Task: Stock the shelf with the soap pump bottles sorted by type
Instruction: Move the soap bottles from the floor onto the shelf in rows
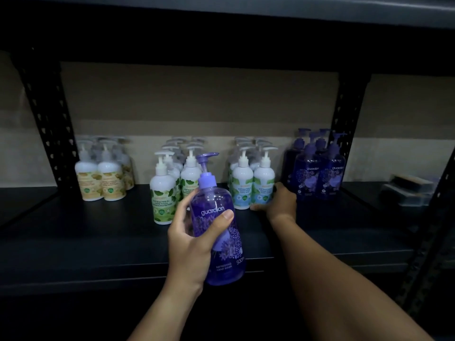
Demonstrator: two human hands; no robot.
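head cam shows the left hand (190, 238) wrapped round a clear purple plastic pump bottle (218, 227), thumb across the label, held up in front of the black metal shelf (98, 232) edge. the right hand (279, 203) sits further in, just left of the purple bottle group (317, 173), thumb touching a white blue-label bottle (263, 183); can't tell how its fingers are curled. if it were me, i'd set the held bottle down upright in front of that purple group, label out, without bumping the blue-label row to its left.
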